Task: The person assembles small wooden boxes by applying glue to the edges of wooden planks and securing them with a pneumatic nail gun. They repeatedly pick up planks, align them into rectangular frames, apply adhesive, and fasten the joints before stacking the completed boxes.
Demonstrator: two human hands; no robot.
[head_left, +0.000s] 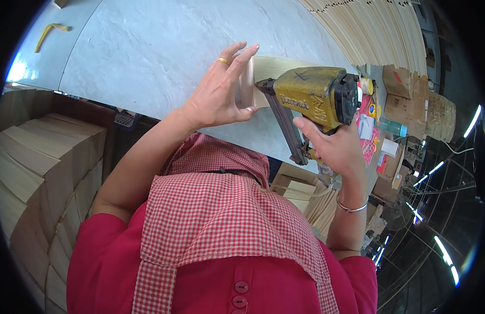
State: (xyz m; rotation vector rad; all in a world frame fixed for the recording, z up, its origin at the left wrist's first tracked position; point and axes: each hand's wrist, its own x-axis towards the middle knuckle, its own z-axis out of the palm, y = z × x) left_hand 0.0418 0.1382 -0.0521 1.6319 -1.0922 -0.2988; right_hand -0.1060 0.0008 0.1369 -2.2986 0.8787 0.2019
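Note:
My left hand (213,99) spans the end of a small pale wooden piece, thumb on the near edge and fingers on the far edge. An upright wooden strip (246,83) stands within that grip, at the left end of a flat thin board (276,64). Wrapped round the handle of a worn yellow and black nail gun (308,94) is my right hand (334,149). The gun's nose is over the board, close to the strip; whether it touches cannot be made out. Its dark magazine slants down toward me, and its body hides part of the board.
The work lies on a pale marbled table (143,47). A curved yellow strip (48,34) rests at the far left. Thin wooden slats (373,31) are stacked at the far right, near cardboard boxes (404,99) and a teal bottle (393,127). Wooden pieces (38,152) are piled at left.

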